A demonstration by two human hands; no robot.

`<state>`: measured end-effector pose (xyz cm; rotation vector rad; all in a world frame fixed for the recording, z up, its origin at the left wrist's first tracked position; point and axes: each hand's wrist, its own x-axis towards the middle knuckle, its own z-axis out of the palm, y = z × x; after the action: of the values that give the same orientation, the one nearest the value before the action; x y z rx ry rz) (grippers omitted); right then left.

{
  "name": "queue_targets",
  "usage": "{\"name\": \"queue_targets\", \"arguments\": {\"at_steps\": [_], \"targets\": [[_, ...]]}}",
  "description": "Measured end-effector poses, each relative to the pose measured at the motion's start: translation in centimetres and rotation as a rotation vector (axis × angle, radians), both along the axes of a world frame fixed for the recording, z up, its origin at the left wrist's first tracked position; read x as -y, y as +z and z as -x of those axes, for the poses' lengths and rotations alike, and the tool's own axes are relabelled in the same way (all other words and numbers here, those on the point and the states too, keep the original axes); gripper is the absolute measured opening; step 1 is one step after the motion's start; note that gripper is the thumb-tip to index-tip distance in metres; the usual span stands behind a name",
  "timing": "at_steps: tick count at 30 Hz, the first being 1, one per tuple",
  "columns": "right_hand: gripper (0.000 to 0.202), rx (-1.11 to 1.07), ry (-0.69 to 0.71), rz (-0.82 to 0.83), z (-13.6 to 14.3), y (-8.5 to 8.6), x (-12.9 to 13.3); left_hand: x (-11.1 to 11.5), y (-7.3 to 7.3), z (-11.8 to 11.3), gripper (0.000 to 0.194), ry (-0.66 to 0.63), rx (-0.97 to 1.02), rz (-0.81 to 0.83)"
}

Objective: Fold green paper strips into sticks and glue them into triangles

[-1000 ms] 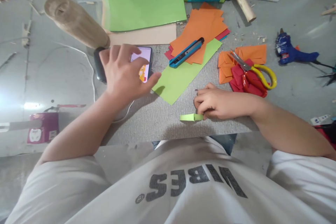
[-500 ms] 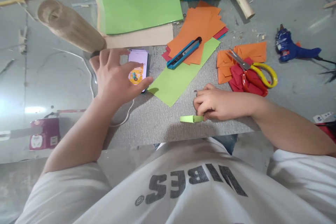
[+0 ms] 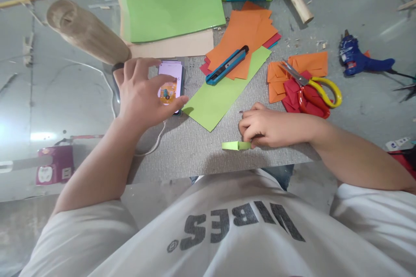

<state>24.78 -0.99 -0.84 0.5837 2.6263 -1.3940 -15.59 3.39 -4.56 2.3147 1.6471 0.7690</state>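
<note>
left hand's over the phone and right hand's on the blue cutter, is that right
Not quite: the right hand is at one end of the small folded green paper, not on the blue cutter, which lies mostly on the orange sheets. The head view shows this. The left hand is over the phone, as you said.

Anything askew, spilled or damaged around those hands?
Minor untidiness only: the orange sheets are fanned unevenly beneath the cutter, and pale scraps lie strewn near the glue gun. What shows of the green fold at the right hand looks undamaged.
</note>
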Motion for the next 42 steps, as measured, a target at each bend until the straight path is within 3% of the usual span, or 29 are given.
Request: {"name": "queue_targets", "arguments": {"at_steps": [3, 6, 7, 9, 11, 13, 16, 21, 29, 34, 36, 39, 42], "targets": [[0.020, -0.006, 0.008, -0.014, 0.0, -0.1, 0.0, 0.3, 0.7, 0.0, 0.057, -0.026, -0.033, -0.048], [0.019, 0.001, 0.021, -0.031, 0.0, 0.0, 0.0, 2.0, 2.7, -1.2, 0.038, -0.212, -0.019, -0.077], [0.019, 0.007, 0.024, -0.039, 0.1, 0.1, 0.0, 2.9, 3.5, -1.9, 0.033, -0.370, 0.026, -0.007], [0.019, 0.018, 0.033, -0.058, 0.0, 0.2, 0.0, 5.0, 4.8, -3.7, 0.042, -0.696, 0.143, 0.267], [0.020, 0.015, 0.037, -0.085, 0.0, 0.2, 0.2, 7.0, 5.0, -5.6, 0.045, -0.828, 0.196, 0.496], [0.021, -0.008, 0.038, -0.112, -0.1, 0.2, 0.3, 8.3, 4.3, -7.0, 0.040, -0.894, 0.223, 0.578], [0.024, -0.051, 0.033, -0.131, -0.2, 0.0, 0.5, 8.8, 2.1, -8.2, 0.025, -0.939, 0.276, 0.515], [0.025, -0.048, 0.037, -0.087, 0.3, 0.0, 0.9, 8.1, -0.3, -8.7, 0.028, -0.973, 0.325, 0.333], [0.024, -0.031, 0.044, -0.038, 0.9, 0.3, 1.4, 8.3, -0.6, -9.1, 0.029, -1.002, 0.317, 0.263], [0.023, -0.046, 0.025, -0.021, 1.0, 0.3, 1.3, 8.1, -0.4, -8.6, 0.037, -0.989, 0.274, 0.372], [0.021, -0.062, -0.002, 0.023, 1.0, 0.5, 1.0, 8.2, -0.4, -8.1, 0.042, -0.957, 0.377, 0.413], [0.014, -0.066, -0.054, 0.127, 1.1, 0.8, 0.5, 8.6, -0.5, -7.5, 0.061, -0.869, 0.760, 0.549], [0.016, -0.084, -0.091, 0.234, 1.2, 0.9, 0.2, 8.9, -0.4, -7.6, 0.052, -0.724, 1.198, 0.757]]}}
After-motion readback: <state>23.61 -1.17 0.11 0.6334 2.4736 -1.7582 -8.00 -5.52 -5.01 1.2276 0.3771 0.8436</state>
